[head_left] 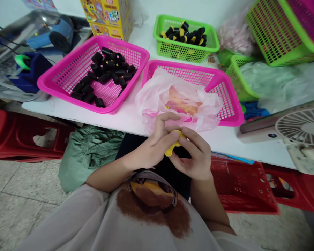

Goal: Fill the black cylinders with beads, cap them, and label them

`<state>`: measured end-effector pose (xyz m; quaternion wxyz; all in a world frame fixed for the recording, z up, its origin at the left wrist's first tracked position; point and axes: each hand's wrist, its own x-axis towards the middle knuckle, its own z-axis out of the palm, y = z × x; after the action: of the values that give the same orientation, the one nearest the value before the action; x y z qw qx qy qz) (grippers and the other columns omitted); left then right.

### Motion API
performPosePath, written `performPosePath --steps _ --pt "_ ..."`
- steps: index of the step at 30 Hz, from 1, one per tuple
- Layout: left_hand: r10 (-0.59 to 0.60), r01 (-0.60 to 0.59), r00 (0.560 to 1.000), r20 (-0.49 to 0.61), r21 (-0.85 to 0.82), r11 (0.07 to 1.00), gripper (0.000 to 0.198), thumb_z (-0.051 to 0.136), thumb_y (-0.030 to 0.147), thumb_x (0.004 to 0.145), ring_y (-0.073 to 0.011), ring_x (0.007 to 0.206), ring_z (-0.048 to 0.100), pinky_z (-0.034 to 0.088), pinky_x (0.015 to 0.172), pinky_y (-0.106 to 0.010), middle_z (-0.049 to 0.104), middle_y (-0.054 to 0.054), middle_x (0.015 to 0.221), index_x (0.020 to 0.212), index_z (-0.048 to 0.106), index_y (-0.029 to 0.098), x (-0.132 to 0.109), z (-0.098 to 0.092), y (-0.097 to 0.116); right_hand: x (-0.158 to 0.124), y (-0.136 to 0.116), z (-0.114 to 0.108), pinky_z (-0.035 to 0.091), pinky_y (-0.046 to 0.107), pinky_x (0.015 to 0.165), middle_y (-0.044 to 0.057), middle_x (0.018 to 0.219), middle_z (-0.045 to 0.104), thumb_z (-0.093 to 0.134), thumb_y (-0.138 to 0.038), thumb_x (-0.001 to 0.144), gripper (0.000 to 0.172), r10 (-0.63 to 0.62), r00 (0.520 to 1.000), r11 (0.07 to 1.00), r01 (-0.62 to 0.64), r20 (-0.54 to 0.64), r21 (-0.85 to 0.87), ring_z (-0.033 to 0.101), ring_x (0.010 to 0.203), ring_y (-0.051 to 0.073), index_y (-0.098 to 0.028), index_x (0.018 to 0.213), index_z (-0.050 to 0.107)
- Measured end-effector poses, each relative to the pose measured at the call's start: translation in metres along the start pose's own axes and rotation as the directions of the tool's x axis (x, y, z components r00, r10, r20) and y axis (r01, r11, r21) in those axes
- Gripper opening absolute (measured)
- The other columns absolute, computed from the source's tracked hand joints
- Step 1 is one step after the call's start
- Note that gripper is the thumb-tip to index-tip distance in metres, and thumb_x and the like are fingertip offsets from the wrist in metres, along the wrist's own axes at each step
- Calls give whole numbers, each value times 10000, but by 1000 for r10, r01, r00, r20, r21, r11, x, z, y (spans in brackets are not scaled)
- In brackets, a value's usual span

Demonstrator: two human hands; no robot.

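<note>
My left hand point(153, 141) and my right hand point(193, 153) meet just below the table's front edge, both closed around a small yellow plastic piece point(172, 145). Directly above them a pink basket point(225, 89) holds a crumpled pink plastic bag point(172, 97) with yellowish contents. To its left another pink basket point(65, 82) holds several small black cylindrical parts point(104, 75). At the back a green basket point(210, 38) contains several black-and-yellow parts point(185, 33).
White table point(125, 118) along the top. More green baskets point(274, 35) and plastic bags point(282, 82) at right, a white fan point(300, 127) at the right edge, a colourful box point(107, 17) at the back. Red crates point(240, 184) and a green bag point(89, 153) lie underneath.
</note>
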<state>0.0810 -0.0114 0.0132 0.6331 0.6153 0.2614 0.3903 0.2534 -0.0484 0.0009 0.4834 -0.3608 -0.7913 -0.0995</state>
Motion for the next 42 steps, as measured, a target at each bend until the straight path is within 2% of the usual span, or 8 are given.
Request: performPosePath --steps 6,11,16,19,22,27,37,42 --pt "-199 194 980 17 -308 931 374 542 427 1035 -143 777 704 581 654 -259 678 28 940 1369 401 333 4 3 5 1 7 4 723 447 1004 129 1257 796 733 -167 974 635 -7 1000 998 6 7 61 802 1179 286 -240 1582 566" --pt "-363 289 930 65 -738 609 311 615 259 937 -117 636 657 519 552 -189 618 70 786 1230 511 248 12 12 15 -1 9 12 688 426 1064 144 1197 786 614 -94 940 526 -59 996 996 64 -66 66 784 1183 275 -146 1462 649" --pt "-486 289 871 68 -872 394 147 512 141 978 -122 601 663 573 597 -219 611 58 752 1096 543 224 21 17 15 -6 7 18 692 432 977 143 1175 783 545 -165 975 470 40 996 999 -39 -75 21 784 1130 285 -162 1433 652" --pt "-455 284 887 75 -867 410 85 536 168 1009 -137 627 697 569 599 -231 663 43 788 1066 550 230 24 14 8 -8 8 22 689 435 906 138 1150 774 591 -249 994 440 67 991 998 -67 -117 9 782 1080 293 -184 1425 649" --pt "-344 345 920 189 -807 479 102 616 289 1015 -178 611 703 563 593 -274 687 25 768 1100 596 236 25 11 -1 -8 10 25 682 441 911 140 1200 765 612 -296 1003 464 104 982 994 -97 -157 54 771 1103 296 -195 1455 641" --pt "-174 364 931 320 -821 440 185 554 400 1025 -176 542 601 529 623 -294 619 7 607 959 622 241 26 13 -5 -2 12 21 675 475 1004 138 1303 719 662 -345 981 532 162 984 971 -147 -67 188 737 1216 311 -217 1497 623" --pt "-325 445 885 333 -812 379 360 386 388 1030 -136 533 474 489 643 -291 526 -15 653 763 546 207 20 20 9 4 2 17 683 439 924 77 1199 740 599 -258 886 477 233 968 950 -206 -94 235 767 1081 270 -262 1356 680" --pt "-415 534 830 373 -749 393 529 289 462 1134 -111 510 464 530 665 -290 540 -9 687 814 603 182 28 14 16 1 7 14 638 492 1084 64 1326 720 712 -380 968 494 331 944 895 -313 -2 319 720 1269 311 -333 1459 670"
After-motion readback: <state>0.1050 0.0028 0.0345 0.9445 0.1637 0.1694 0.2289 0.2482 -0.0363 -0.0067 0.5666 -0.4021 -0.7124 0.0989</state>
